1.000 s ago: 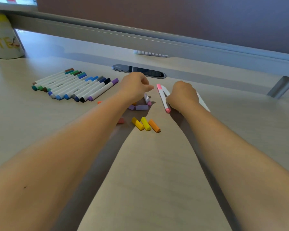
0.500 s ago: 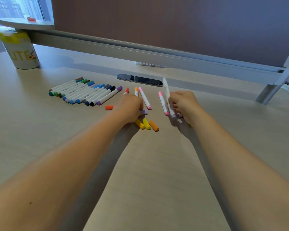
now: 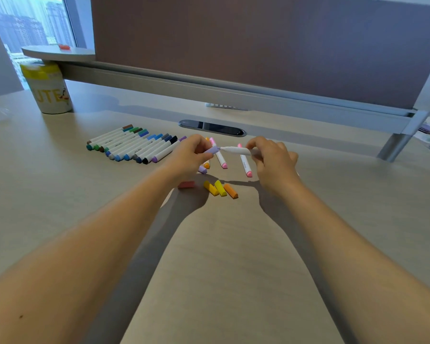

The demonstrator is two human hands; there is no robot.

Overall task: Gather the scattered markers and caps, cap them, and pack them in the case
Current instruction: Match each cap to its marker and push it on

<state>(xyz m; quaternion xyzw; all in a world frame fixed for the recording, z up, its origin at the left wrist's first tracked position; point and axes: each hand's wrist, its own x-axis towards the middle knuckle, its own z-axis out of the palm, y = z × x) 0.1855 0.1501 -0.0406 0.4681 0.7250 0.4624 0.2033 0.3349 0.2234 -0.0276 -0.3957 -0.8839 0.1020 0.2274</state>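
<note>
Nearest, 4 loose caps [image 3: 215, 188] lie unfitted on the desk [image 3: 233, 256]; above them the left hand [image 3: 190, 155] pinches a purple cap [image 3: 212, 150] just off the tip of the marker [image 3: 236, 150] gripped by the right hand [image 3: 271, 157]; beyond, a capped row [image 3: 134, 145] awaits packing, no case visible.

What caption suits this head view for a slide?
Left hand brings a purple cap to a white marker held by the right hand.
</note>
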